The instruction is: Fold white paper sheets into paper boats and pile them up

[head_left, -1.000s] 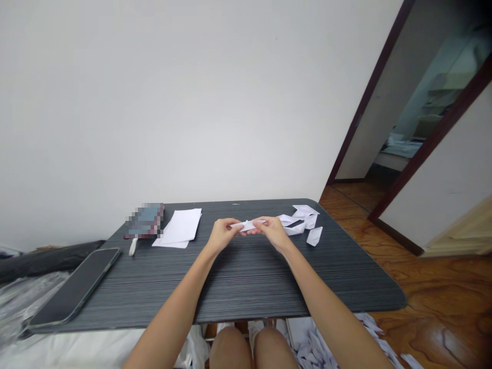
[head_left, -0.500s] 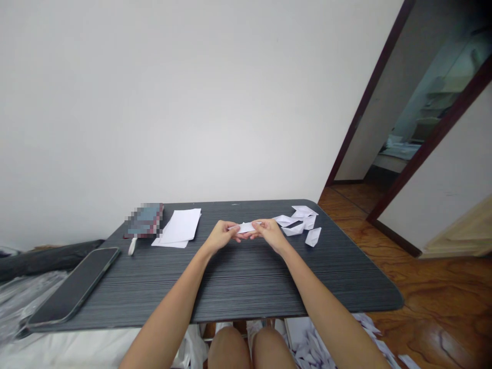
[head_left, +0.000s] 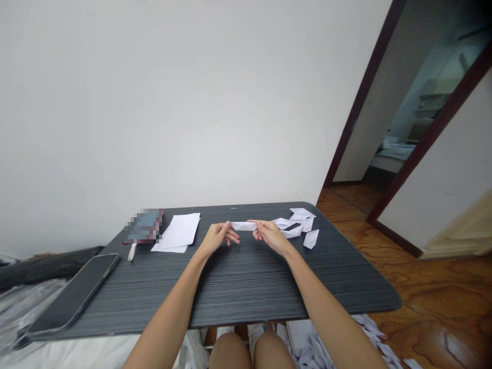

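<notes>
Phone (head_left: 75,294) at the tabletop's (head_left: 246,287) left, white sheets (head_left: 180,229) beyond; here's your left hand (head_left: 218,239), its grip pinched tight on one end of the folded paper strip (head_left: 243,226), stretched above the middle, your right hand (head_left: 269,236) pinching the other, folded pieces (head_left: 307,224) just beside.

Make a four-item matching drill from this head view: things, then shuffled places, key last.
Things
1. folded white paper strip
2. flat white rectangular paper sheets
3. black-screened rectangular phone
4. several folded white paper pieces

Places
A. near left corner of the black striped table
B. far right part of the table
C. between left hand and right hand
D. overlapping, beside the pixelated object

Pairs: 1-C, 2-D, 3-A, 4-B
</notes>
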